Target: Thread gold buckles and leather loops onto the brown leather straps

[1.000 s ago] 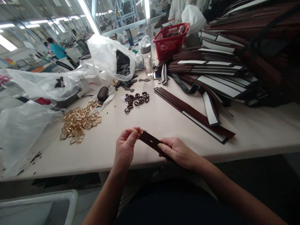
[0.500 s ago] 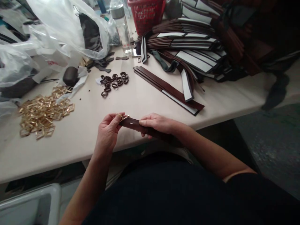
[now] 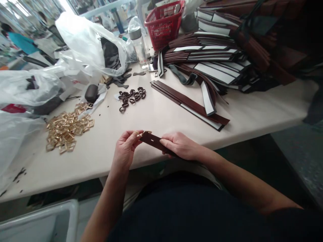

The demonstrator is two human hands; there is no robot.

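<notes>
Near the table's front edge, my left hand (image 3: 127,144) pinches a gold buckle (image 3: 140,133) at the end of a dark brown belt strap (image 3: 154,141). A small slot shows in the strap close to the buckle. My right hand (image 3: 179,145) is wrapped round the strap, thumb on top, and the rest of the strap runs out of sight below it. Beyond my hands lies a group of dark strap loops (image 3: 132,97). A pile of gold buckles (image 3: 67,129) is to the left.
Brown straps (image 3: 186,104) lie on the table (image 3: 106,144), in front of a large stack of straps (image 3: 214,64). A red basket (image 3: 164,28), a clear bottle (image 3: 140,50) and a white plastic bag (image 3: 88,43) stand at the back. A person (image 3: 21,40) is far off left.
The camera view has shifted, so the table's contents appear farther right and lower. The strap's buckle end has turned slightly in my left fingers; both hands keep their hold.
</notes>
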